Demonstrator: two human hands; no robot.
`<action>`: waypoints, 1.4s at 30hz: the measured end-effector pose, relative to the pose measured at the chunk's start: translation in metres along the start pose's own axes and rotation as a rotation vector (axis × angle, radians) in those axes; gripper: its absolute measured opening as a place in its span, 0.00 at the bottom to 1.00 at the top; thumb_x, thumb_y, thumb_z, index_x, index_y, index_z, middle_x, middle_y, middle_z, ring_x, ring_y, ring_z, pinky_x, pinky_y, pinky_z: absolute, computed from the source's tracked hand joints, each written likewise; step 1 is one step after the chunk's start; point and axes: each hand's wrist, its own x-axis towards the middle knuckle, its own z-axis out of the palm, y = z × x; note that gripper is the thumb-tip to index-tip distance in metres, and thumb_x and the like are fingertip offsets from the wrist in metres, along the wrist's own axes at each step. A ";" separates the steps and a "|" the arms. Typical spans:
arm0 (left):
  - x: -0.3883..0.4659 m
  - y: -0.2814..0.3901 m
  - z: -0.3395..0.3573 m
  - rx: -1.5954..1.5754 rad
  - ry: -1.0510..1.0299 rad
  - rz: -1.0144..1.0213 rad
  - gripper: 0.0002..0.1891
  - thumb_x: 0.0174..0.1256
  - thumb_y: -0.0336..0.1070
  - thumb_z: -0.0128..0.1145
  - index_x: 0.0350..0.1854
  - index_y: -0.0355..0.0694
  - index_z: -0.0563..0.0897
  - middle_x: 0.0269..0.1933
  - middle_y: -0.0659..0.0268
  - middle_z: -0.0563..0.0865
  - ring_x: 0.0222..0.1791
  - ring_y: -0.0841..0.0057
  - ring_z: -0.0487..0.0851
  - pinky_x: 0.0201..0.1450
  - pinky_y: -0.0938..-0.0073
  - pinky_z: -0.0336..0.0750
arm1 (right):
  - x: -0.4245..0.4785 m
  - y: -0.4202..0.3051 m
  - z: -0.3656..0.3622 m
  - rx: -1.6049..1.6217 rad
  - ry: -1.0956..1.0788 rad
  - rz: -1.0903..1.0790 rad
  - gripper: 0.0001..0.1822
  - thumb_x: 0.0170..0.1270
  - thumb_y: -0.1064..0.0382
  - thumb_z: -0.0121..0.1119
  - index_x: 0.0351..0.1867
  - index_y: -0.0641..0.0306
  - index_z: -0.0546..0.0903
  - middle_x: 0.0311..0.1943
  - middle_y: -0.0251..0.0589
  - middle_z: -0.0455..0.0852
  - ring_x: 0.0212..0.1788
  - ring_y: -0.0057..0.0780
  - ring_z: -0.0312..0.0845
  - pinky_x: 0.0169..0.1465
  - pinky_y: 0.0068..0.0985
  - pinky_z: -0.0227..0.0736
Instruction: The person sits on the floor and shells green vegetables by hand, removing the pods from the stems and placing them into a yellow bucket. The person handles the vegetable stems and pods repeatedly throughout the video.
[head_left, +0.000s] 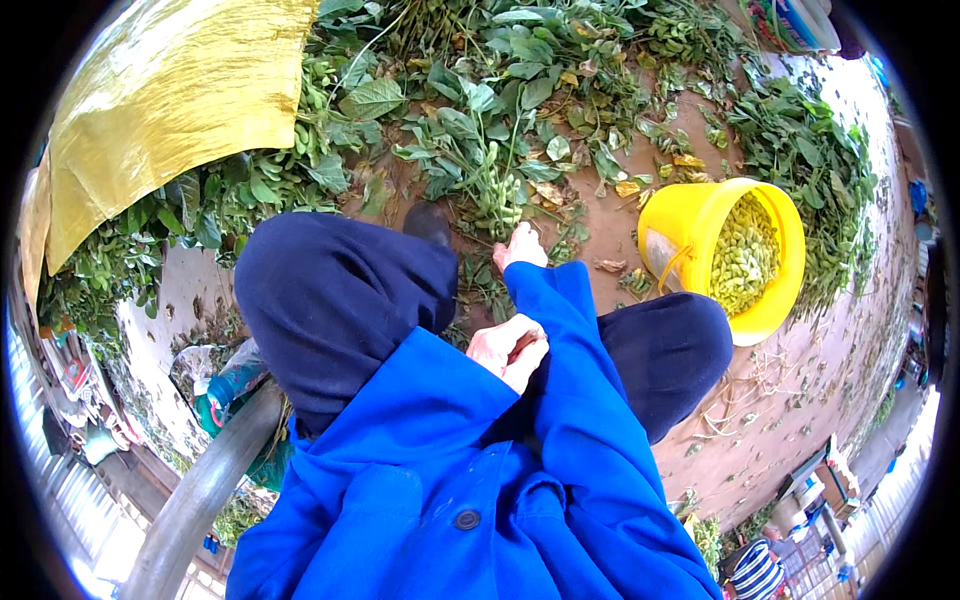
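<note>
Extended forward over the ground, my right hand (523, 246) is at the base of a leafy bean plant with green pods (496, 196); its fingertips touch or nearly touch the stem end, and the grip is unclear. My left hand (508, 350) is curled near my right sleeve, between my knees; whether something small is inside it cannot be seen. A yellow plastic bucket (658, 219) leans tilted by my right knee, its opening turned to the right. Picked green pods (744, 259) lie inside it.
Heaps of leafy bean plants (802, 161) lie ahead and to the right. A yellow sheet (180, 97) covers plants at the upper left. A printed bucket (795, 26) stands at the top right. A grey curved pole (202, 480) and a plastic bottle (234, 381) are at my left.
</note>
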 end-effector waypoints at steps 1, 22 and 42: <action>0.002 -0.001 0.000 0.010 -0.007 -0.019 0.04 0.53 0.29 0.54 0.29 0.35 0.73 0.20 0.62 0.78 0.19 0.82 0.74 0.24 0.79 0.68 | 0.006 0.003 0.007 0.014 0.012 -0.017 0.26 0.45 0.53 0.58 0.43 0.64 0.65 0.39 0.48 0.73 0.37 0.43 0.76 0.41 0.34 0.71; 0.006 0.015 -0.028 -0.077 0.418 0.154 0.08 0.60 0.37 0.50 0.31 0.38 0.75 0.19 0.72 0.75 0.15 0.90 0.66 0.16 0.86 0.59 | -0.084 -0.014 -0.164 1.798 -0.370 -0.079 0.19 0.47 0.68 0.61 0.42 0.57 0.70 0.19 0.31 0.73 0.05 0.17 0.55 0.08 0.17 0.46; -0.004 0.014 -0.033 -0.213 0.338 -0.030 0.11 0.60 0.39 0.50 0.28 0.37 0.78 0.20 0.67 0.77 0.17 0.84 0.70 0.16 0.82 0.61 | -0.149 -0.007 -0.158 1.823 -0.308 -0.299 0.18 0.48 0.77 0.54 0.43 0.61 0.72 0.23 0.31 0.74 0.07 0.13 0.52 0.10 0.15 0.48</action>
